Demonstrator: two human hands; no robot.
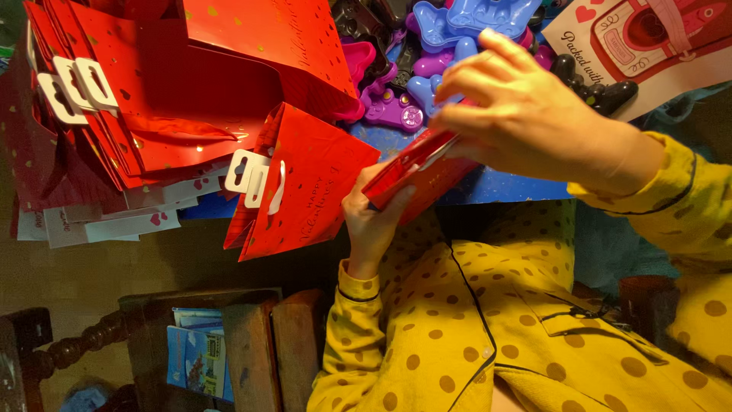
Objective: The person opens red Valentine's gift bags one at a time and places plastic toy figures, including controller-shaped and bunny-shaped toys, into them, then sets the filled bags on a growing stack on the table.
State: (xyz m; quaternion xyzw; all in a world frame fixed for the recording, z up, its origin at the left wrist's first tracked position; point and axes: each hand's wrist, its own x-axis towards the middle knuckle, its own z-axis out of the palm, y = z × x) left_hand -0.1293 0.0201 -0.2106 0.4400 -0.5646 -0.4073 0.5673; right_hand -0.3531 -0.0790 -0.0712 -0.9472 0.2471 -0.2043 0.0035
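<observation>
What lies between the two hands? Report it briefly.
In the head view, a flat red package fills the gap, gripped by the left hand from below and the right hand from above.

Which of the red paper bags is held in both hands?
The flat red bag at centre, gripped between left hand and right hand. The other red bags lie untouched on the left.

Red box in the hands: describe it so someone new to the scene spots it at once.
Start at the blue table heaped with red boxes and plastic toys. At its near edge, the left hand and right hand hold one flat red box between them. Unlike the stacked boxes with white hang tabs, it is held tilted, above the yellow dotted shirt.
</observation>
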